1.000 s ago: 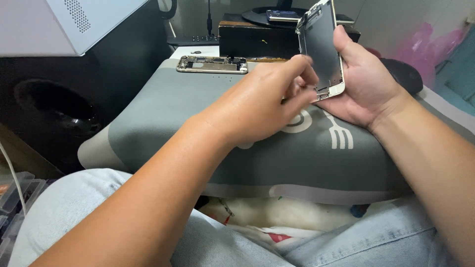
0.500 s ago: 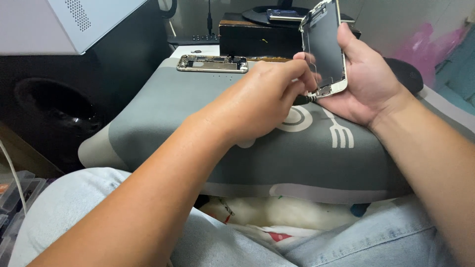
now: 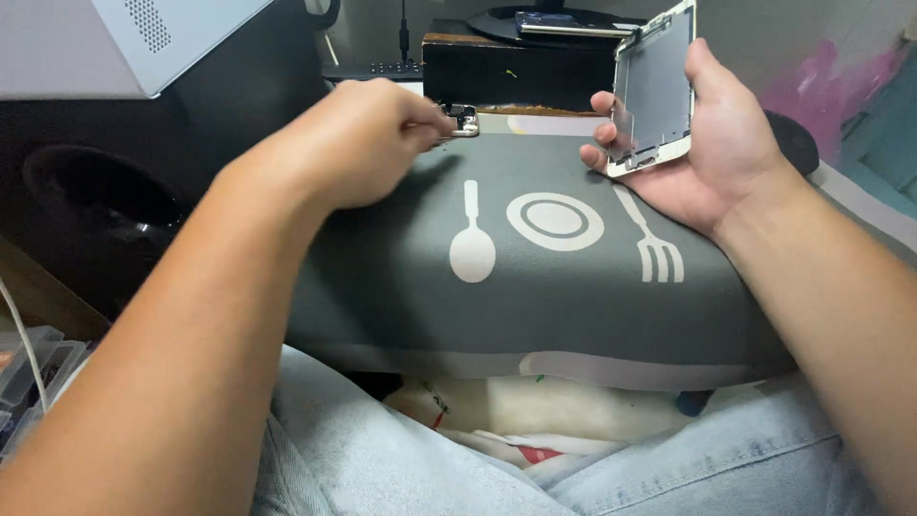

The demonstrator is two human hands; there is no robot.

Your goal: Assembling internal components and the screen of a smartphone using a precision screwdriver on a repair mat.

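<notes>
My right hand (image 3: 723, 158) is shut on a phone screen panel (image 3: 654, 91) with a white frame, held upright with its inner side facing me, above the right end of a grey mat (image 3: 554, 296). My left hand (image 3: 358, 143) has its fingertips pinched together right at an opened phone body (image 3: 466, 120), which lies at the mat's far edge. I cannot see whether anything small sits between those fingertips. The hand hides most of the phone body. The mat lies across my lap and bears a white spoon, plate and fork print.
A black box (image 3: 516, 72) stands just behind the mat. A white perforated case (image 3: 143, 43) hangs over a black speaker (image 3: 105, 205) at the left. A clear plastic parts organiser (image 3: 29, 368) is at the lower left, and pink material (image 3: 831, 81) at the far right.
My left hand has left the bottom of the screen panel and moved left to the phone body on the mat. The right hand still holds the panel upright.
</notes>
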